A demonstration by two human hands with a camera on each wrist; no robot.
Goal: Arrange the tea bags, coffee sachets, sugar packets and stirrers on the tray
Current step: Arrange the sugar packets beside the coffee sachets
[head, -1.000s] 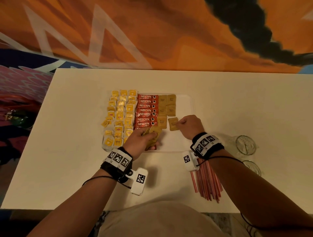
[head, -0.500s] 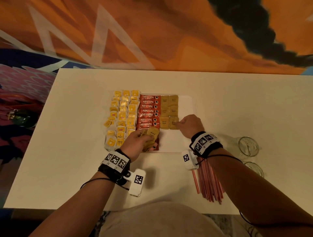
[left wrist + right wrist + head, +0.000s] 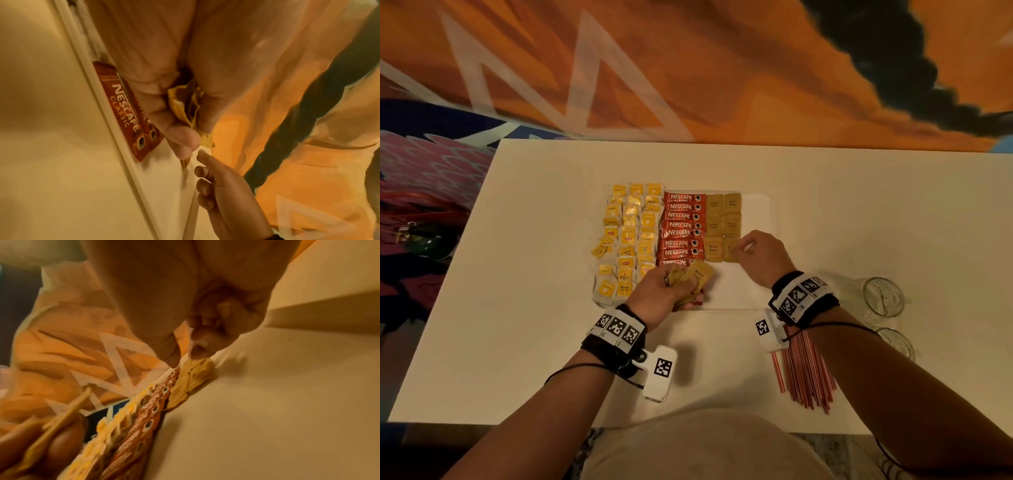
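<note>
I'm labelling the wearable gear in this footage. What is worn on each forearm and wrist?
Both forearms are bare, with no sleeves. Each wrist wears a black band carrying white square-patterned markers, a white camera block with one more marker, and a thin black cable looping off it.

A white rectangular table (image 3: 524, 274) is standing against an orange mural wall (image 3: 722, 68), dim warm light falling.

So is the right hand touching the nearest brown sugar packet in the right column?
Touching. In the head view the right hand's fingertips overlap the edge of that brown sugar packet; the right wrist view is blurred but agrees.
</note>
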